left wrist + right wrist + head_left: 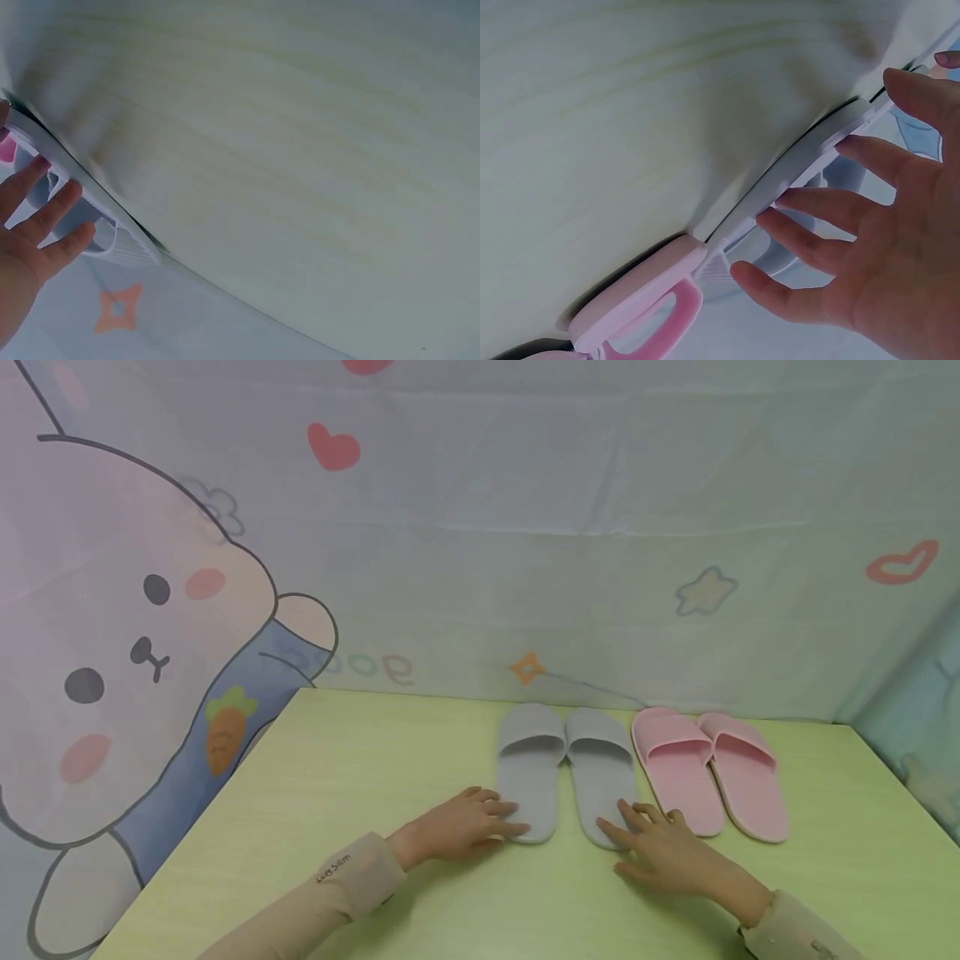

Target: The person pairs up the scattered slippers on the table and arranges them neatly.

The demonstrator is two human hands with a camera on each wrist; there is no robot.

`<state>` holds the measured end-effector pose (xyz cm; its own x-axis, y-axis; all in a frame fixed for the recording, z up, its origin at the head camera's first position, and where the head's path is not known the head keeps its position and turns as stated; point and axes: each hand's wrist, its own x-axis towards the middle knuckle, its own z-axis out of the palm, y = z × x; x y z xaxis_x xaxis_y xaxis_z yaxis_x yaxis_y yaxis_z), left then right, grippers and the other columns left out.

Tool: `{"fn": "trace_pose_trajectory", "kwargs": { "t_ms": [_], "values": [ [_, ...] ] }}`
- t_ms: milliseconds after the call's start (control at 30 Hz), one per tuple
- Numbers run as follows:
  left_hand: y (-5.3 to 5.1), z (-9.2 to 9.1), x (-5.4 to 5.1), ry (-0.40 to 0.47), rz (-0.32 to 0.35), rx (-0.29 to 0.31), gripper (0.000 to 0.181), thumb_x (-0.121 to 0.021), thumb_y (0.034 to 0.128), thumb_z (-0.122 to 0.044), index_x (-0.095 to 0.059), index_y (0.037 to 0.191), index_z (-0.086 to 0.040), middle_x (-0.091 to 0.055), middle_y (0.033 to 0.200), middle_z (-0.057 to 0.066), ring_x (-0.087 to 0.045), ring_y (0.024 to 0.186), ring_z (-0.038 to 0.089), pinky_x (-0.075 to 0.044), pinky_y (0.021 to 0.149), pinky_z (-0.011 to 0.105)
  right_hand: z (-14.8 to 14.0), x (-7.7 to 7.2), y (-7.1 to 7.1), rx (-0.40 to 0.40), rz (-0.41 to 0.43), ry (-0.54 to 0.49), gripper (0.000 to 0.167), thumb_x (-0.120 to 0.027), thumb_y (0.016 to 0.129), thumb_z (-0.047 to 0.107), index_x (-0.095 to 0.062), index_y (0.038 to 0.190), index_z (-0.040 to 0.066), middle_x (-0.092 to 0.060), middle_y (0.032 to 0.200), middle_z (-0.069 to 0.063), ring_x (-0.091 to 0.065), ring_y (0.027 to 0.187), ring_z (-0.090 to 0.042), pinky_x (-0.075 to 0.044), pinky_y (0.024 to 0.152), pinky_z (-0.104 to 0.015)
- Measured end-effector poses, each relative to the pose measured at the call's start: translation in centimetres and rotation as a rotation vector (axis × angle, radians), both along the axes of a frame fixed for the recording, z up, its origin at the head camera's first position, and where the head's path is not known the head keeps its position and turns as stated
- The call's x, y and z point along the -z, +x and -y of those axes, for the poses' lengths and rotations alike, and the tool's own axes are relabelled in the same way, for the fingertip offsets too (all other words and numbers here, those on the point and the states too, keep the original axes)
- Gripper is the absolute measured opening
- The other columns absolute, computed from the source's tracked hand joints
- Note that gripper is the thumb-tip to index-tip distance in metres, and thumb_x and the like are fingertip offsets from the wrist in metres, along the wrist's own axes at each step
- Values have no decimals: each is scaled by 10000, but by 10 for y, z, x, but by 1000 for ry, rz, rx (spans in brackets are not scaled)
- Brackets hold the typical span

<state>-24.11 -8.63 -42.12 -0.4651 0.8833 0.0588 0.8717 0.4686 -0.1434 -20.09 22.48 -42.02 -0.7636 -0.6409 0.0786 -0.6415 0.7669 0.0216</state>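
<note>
Two grey slippers (pixel 528 789) lie side by side on the table, toes toward the back cloth. My left hand (pixel 461 825) reaches in from the left, its fingertips over the heel of the left grey slipper. At the heel of the right grey slipper (pixel 600 785) is my right hand (pixel 667 856), fingers spread and touching or just above the sole. In both wrist views the fingers look loosely extended, not curled round anything. A pair of pink slippers (pixel 686 789) lies just right of the grey pair, close to my right fingers.
The pale yellow-green table (pixel 360 752) extends to the left and right of the slippers. Behind it hangs a printed cloth (pixel 480 568) with a cartoon animal, hearts and a star. More cloth (pixel 930 693) hangs along the right side.
</note>
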Motion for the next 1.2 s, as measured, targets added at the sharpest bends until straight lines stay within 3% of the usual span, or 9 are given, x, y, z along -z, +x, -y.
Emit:
{"fn": "trace_pose_trajectory", "kwargs": {
  "t_ms": [633,1200],
  "values": [
    [-3,-10,1,-14,99,-112,412,-481,908,-327,-428,1317,-306,-424,1380,41,-419,1240,299,-330,991,533,-7,2,-10,17,63,-10,564,-586,811,388,-453,1313,170,-434,1311,-262,-431,1165,-419,-386,760,-605],
    [-8,-11,-1,25,135,-132,341,-484,908,-317,-519,1244,-280,-477,1337,23,-443,1233,280,-321,975,576,-7,-1,-7,1,78,-44,566,-571,823,384,-443,1319,142,-414,1314,-287,-415,1168,-447,-394,747,-600]
  ]
}}
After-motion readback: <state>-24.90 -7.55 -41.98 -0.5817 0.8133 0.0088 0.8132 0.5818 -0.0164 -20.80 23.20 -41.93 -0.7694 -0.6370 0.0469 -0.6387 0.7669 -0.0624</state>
